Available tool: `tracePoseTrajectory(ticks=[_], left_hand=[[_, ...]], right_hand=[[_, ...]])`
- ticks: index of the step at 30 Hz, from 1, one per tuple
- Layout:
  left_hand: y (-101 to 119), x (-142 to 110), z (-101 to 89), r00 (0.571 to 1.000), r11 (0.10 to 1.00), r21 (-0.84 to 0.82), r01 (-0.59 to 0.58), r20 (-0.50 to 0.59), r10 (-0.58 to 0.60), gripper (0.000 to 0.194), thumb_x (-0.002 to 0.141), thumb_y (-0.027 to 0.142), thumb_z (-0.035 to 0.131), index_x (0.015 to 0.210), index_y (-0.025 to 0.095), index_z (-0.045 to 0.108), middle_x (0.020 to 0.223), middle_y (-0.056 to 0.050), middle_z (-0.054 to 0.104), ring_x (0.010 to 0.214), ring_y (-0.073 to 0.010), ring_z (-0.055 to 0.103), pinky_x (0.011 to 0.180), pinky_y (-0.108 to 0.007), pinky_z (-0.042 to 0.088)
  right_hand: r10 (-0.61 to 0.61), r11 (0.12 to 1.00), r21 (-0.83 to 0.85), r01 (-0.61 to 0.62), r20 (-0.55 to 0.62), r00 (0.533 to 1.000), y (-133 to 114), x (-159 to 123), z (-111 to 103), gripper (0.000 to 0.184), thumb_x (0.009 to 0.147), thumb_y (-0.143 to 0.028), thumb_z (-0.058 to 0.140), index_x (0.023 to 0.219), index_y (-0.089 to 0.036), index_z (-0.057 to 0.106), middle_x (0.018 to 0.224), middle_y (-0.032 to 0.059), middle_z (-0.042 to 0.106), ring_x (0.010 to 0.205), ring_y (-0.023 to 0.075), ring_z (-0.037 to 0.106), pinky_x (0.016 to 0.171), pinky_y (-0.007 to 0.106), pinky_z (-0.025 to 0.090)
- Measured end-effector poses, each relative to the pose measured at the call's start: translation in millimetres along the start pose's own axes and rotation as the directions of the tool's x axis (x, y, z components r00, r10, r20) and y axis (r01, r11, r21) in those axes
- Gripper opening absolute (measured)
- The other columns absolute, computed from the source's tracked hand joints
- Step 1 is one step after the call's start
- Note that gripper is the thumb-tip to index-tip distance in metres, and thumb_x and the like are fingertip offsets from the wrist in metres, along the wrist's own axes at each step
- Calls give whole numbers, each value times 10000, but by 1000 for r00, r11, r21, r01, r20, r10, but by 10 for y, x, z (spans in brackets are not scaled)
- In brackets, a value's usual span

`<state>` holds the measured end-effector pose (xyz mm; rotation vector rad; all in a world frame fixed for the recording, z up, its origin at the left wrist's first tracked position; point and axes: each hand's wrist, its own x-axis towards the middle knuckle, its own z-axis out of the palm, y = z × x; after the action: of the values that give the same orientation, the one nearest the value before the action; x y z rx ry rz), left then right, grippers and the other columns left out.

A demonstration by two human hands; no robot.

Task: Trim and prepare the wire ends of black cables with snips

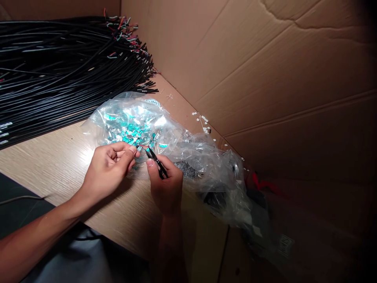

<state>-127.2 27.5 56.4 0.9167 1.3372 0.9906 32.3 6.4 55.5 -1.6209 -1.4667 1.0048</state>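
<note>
Between thumb and forefinger, my left hand (110,165) pinches a thin cable end; the rest of that cable is hidden. Fine reddish wires (143,146) stick out of the pinch toward the right. My right hand (166,182) is closed around small black thread snips (159,165), whose blades point up and left, close beside the wires. Whether the blades touch the wires I cannot tell. Just beyond both hands lies a clear plastic bag (173,122) with shiny green pieces (132,133) in it.
A large bundle of black cables (73,70) with coloured wire ends lies at the back left. Cardboard walls (250,78) rise behind and to the right. White bits (204,120) lie along the cardboard's foot. Dark metallic small parts (188,169) show through the plastic on the wooden table (55,157).
</note>
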Motion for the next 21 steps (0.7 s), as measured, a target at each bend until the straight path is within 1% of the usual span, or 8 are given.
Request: tracePoseTrajectory(ticks=[2, 5, 8, 12, 15, 18, 21], left_hand=[[-8, -6, -15, 1000, 1000, -3, -2, 1, 2, 360, 936, 472, 685, 755, 161, 672, 553, 29, 516, 486, -99, 427, 463, -226, 308], [-36, -11, -40, 999, 999, -32, 10, 53, -9, 360, 962, 457, 670, 742, 172, 655, 559, 28, 514, 498, -98, 415, 476, -226, 309], [-74, 3, -59, 989, 989, -130, 68, 137, -50, 346, 971, 453, 670, 761, 177, 661, 545, 30, 509, 478, -93, 405, 461, -218, 288], [-96, 22, -69, 973, 949, -267, 165, 202, -113, 410, 925, 466, 735, 668, 169, 617, 508, 33, 479, 427, -63, 338, 418, -199, 211], [-87, 15, -71, 961, 926, -307, 219, 230, -151, 366, 904, 475, 762, 735, 162, 675, 501, 40, 475, 415, -52, 316, 404, -182, 181], [-78, 6, -74, 956, 921, -313, 230, 251, -153, 342, 905, 475, 766, 785, 161, 708, 495, 45, 469, 410, -47, 308, 401, -173, 180], [-78, 5, -76, 956, 927, -301, 223, 255, -147, 332, 905, 473, 764, 808, 159, 723, 493, 43, 471, 408, -50, 311, 396, -172, 190]], right_hand=[[1, 1000, 10, -1, -5, 1000, -2, -22, 24, 249, 974, -406, 668, 949, -187, 785, 636, -41, 560, 585, 128, 478, 557, 244, 405], [-19, 999, 50, 18, 33, 999, -6, -21, 53, 237, 990, -380, 646, 1053, -212, 801, 739, -23, 662, 642, 135, 555, 619, 241, 454], [-42, 998, 56, 39, 49, 998, 0, 19, 58, 247, 1003, -387, 622, 1060, -227, 801, 810, -7, 705, 680, 146, 587, 643, 248, 470], [-62, 998, 36, 60, 43, 997, 14, 86, 37, 264, 1007, -415, 606, 959, -212, 768, 745, -13, 632, 641, 140, 517, 594, 248, 425], [-61, 998, 37, 60, 41, 997, 7, 119, 22, 264, 1011, -413, 605, 901, -206, 726, 751, -14, 587, 655, 136, 493, 605, 246, 413], [-52, 998, 29, 50, 51, 997, -8, 133, 13, 273, 1014, -416, 603, 873, -207, 704, 725, -19, 543, 646, 135, 472, 600, 245, 403], [-44, 999, 5, 44, 58, 997, -22, 134, 2, 292, 1017, -425, 590, 860, -206, 701, 711, -19, 536, 637, 138, 470, 598, 250, 402]])
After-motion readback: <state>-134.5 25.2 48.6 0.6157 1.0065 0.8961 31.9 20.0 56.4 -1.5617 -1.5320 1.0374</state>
